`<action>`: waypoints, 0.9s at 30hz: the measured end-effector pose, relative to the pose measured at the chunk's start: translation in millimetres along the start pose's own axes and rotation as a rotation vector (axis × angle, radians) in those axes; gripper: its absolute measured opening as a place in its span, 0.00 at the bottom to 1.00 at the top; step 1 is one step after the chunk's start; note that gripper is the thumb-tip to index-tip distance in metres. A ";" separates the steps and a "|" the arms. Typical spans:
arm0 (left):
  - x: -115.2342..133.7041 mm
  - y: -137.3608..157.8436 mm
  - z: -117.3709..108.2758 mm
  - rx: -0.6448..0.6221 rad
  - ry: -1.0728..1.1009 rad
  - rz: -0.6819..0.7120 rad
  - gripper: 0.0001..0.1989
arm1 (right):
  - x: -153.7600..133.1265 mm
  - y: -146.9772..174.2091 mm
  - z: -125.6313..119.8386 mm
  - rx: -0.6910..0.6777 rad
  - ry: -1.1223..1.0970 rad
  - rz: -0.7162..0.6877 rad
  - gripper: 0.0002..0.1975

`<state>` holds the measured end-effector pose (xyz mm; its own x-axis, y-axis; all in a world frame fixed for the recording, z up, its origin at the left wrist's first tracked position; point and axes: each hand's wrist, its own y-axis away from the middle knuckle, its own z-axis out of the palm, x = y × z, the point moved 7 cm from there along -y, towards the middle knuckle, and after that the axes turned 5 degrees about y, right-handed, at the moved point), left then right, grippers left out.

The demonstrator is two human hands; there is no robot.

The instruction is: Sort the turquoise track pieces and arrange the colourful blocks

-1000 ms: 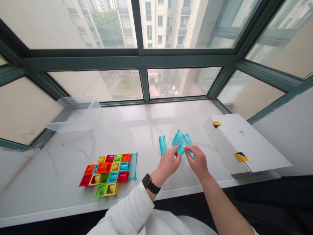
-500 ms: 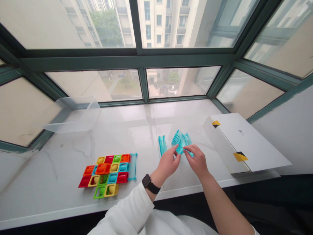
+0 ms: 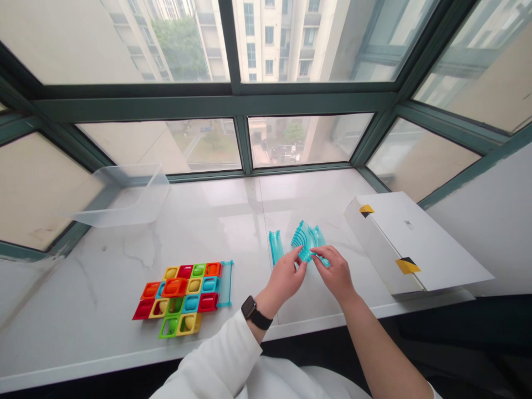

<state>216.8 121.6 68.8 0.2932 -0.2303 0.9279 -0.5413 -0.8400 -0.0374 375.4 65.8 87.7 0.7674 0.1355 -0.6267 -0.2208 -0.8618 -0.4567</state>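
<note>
A bundle of clear blue curved track pieces (image 3: 305, 235) is pinched between my two hands above the white ledge. My left hand (image 3: 287, 275), with a black watch on its wrist, closes thumb and fingers on the near left edge of the bundle. From the right, my right hand (image 3: 333, 271) grips its near edge with thumb and fingertips. Fingers partly cover the pieces, so I cannot tell how they join. Just left of the bundle lies a straight clear blue track piece (image 3: 275, 247), its near end close to my left hand.
Colourful square blocks (image 3: 183, 299) in red, yellow, green, orange and blue lie at the left, with a flat clear blue piece (image 3: 225, 284) beside them. A clear plastic bin (image 3: 124, 213) stands back left. A white box (image 3: 415, 244) with yellow-black tape is at the right. Windows border the ledge.
</note>
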 end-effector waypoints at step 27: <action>-50.1 136.4 -157.5 0.270 -0.148 -0.152 0.18 | -46.8 84.6 28.0 -0.160 -0.138 0.018 0.07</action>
<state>4.1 96.0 75.6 0.4767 -0.1449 0.8670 -0.2604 -0.9653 -0.0182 303.9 0.2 60.8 0.6722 0.1757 -0.7192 -0.1264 -0.9300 -0.3453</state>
